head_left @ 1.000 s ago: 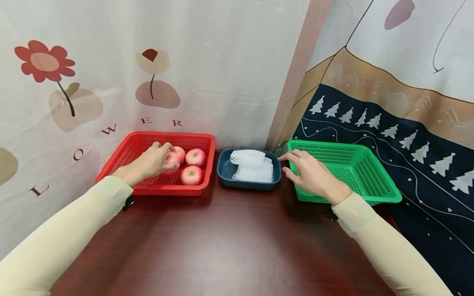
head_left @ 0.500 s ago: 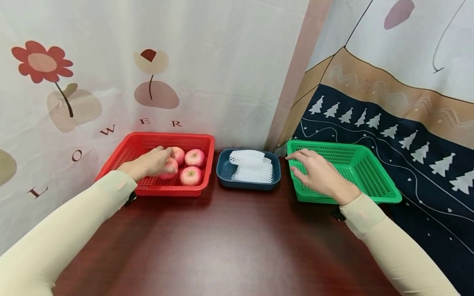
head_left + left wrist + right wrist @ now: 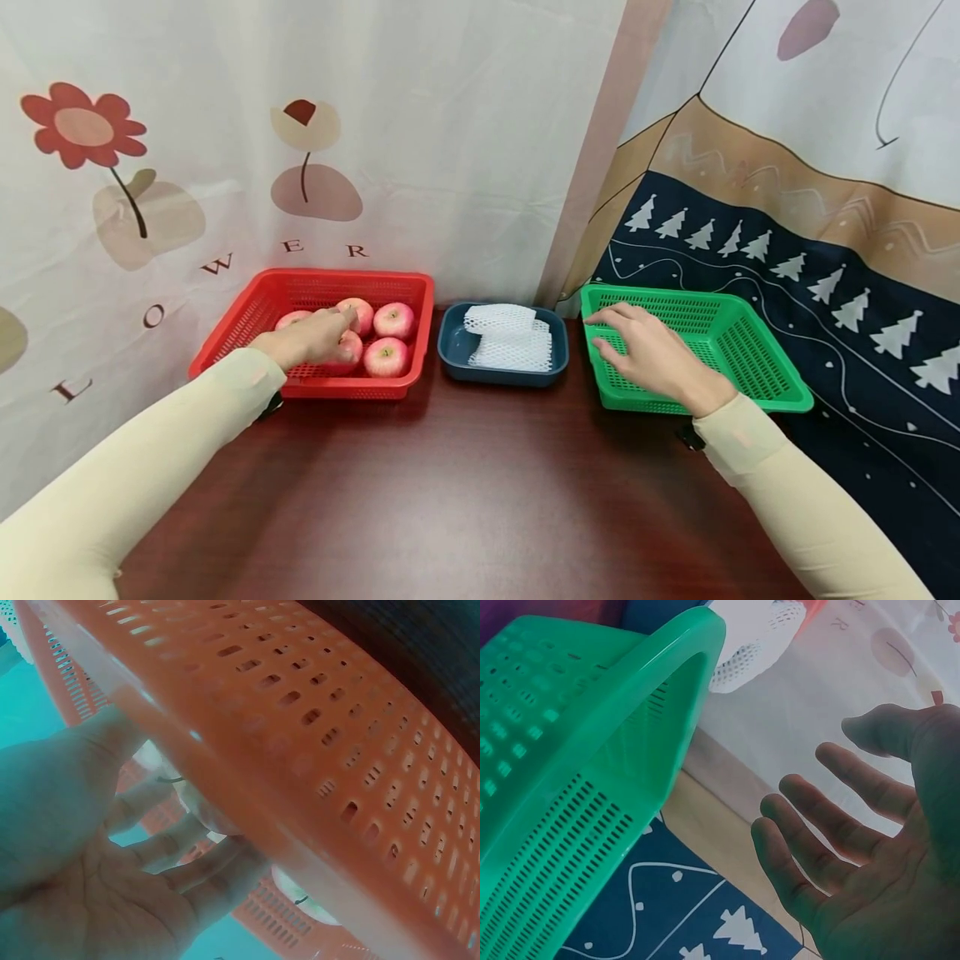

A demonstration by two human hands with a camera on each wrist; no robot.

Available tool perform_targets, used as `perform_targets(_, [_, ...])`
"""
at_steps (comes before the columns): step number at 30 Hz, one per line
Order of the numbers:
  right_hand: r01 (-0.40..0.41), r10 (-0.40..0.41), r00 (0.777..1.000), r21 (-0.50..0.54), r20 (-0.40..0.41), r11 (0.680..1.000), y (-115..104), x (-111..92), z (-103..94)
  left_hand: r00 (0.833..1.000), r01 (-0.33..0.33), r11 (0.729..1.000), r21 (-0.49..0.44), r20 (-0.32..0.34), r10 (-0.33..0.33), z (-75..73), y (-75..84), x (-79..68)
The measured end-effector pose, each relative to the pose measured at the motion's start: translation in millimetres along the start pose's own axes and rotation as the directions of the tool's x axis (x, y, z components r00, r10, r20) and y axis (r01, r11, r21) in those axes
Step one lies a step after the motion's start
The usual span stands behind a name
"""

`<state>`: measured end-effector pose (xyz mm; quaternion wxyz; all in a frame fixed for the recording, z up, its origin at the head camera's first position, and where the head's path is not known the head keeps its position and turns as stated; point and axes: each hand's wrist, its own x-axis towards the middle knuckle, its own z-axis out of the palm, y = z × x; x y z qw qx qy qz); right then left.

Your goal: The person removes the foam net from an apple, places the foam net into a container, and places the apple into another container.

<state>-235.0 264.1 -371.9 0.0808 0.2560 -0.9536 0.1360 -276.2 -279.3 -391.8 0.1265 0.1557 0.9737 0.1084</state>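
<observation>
My left hand (image 3: 309, 337) reaches down into the red basket (image 3: 397, 387) on the left. Its thumb and fingers curl round a red apple (image 3: 347, 348), partly hidden by the hand. In the left wrist view the fingers (image 3: 169, 844) bend about the apple (image 3: 206, 810) behind the basket's rim. Several other apples (image 3: 387, 357) lie close by in the same basket. My right hand (image 3: 651, 350) hovers over the near left side of the green basket (image 3: 757, 342), holding nothing. Its fingers look spread and relaxed in the right wrist view.
Between the baskets stands a dark blue tray (image 3: 501, 377) with white foam net sleeves (image 3: 512, 346) in it. All three containers sit at the back of a dark reddish-brown table (image 3: 465, 492). A patterned curtain (image 3: 457, 150) hangs right behind them.
My left hand has moved lower and closed round the apple, and an apple behind it now shows. My right hand has drifted slightly right over the green basket.
</observation>
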Motion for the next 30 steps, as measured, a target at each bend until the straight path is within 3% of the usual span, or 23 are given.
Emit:
perform_targets(7, [-0.004, 0.005, 1.0, 0.009, -0.011, 1.0, 5, -2, -1.9, 1.0, 0.003, 1.0, 0.007, 0.027, -0.003, 0.7, 3.1, -2.4])
perform_targets(15, [-0.021, 0.021, 1.0, 0.022, -0.015, 1.0, 15, -5, -2.1, 0.999, -0.031, 0.999, 0.026, 0.014, 0.03, 6.5, 0.8, -0.9])
perform_targets(23, [-0.033, 0.034, 0.999, 0.033, -0.017, 0.999, 26, -8, 0.5, 1.0, 0.01, 1.0, -0.013, 0.007, -0.01, 7.7, -1.1, -4.6])
perform_targets(27, [-0.036, 0.037, 0.999, 0.035, -0.028, 0.999, 30, -12, 1.5, 0.999, 0.049, 0.999, -0.009, -0.016, -0.049, 6.8, -4.8, -7.4])
perform_targets(30, [-0.045, 0.047, 0.998, 0.037, -0.032, 0.998, 32, -16, 2.1, 0.997, 0.041, 0.999, 0.014, -0.062, -0.04, 6.5, -7.4, -8.3])
